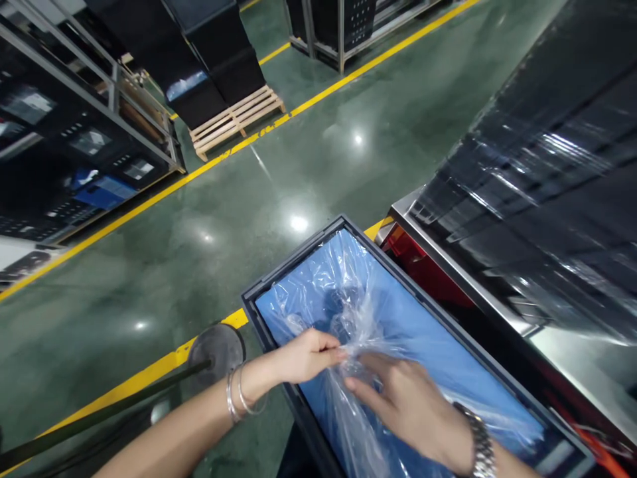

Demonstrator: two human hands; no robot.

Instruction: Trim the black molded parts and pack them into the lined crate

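A clear plastic bag lies gathered and crinkled over blue sheeting inside a dark grey crate. My left hand pinches the bunched plastic between thumb and fingers near the middle of the crate. Just to its right, my right hand is closed on the same twisted plastic, its thumb toward the left hand. The plastic fans out from the hands toward the far corner and the near side. What lies under the blue layer is hidden.
Stacked dark goods in shiny wrap stand close on the right. A round grey base with a pole is at the lower left. Black boxes sit on a wooden pallet, beside metal racks, beyond a yellow floor line.
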